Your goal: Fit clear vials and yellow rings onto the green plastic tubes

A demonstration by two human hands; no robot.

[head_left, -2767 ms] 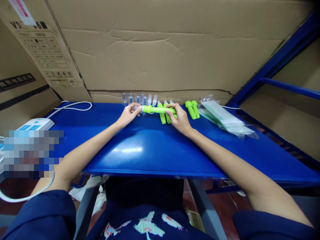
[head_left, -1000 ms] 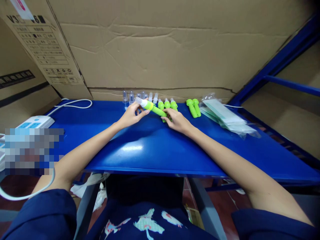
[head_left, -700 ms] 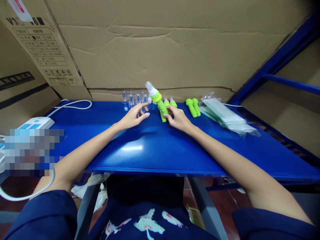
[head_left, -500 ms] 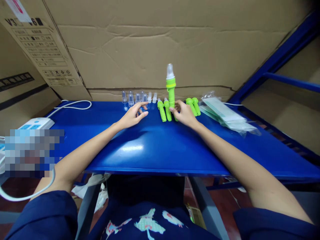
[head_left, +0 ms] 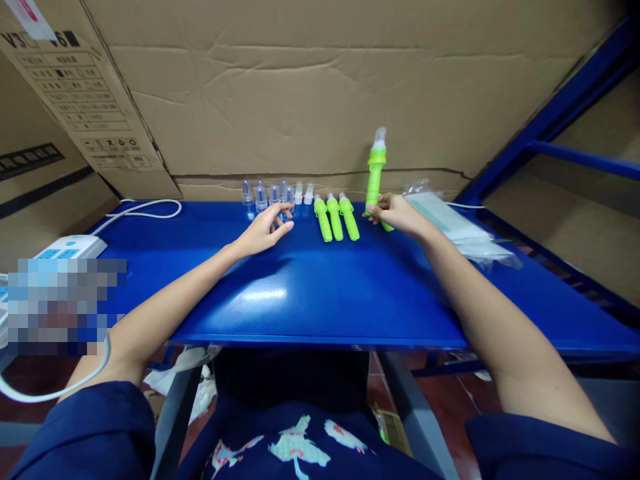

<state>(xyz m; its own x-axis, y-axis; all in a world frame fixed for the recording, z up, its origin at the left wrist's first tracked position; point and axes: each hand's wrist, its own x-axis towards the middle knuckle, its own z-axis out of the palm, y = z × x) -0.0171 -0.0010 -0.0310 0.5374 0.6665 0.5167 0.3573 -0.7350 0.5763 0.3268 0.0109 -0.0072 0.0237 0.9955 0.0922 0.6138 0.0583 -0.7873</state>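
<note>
My right hand (head_left: 396, 213) is closed round the lower end of a bright green tube (head_left: 375, 175) with a clear cap on top, held upright above the blue table (head_left: 310, 287). A green piece lying flat shows just under that hand. To its left, three capped green tubes (head_left: 335, 217) lie side by side. My left hand (head_left: 264, 230) rests on the table with fingers spread and holds nothing. Its fingertips are close to a row of several small clear caps (head_left: 277, 193) standing at the back edge.
A stack of clear plastic bags (head_left: 457, 230) lies at the right, just beyond my right hand. A white power strip (head_left: 67, 247) with a white cable (head_left: 145, 210) sits at the left. Cardboard boxes (head_left: 300, 93) wall off the back. A blue shelf frame (head_left: 575, 160) stands at right.
My left hand let go of the green tube and settled on the table. My right hand swung the tube upright and carried it right, past the lying tubes toward the bags.
</note>
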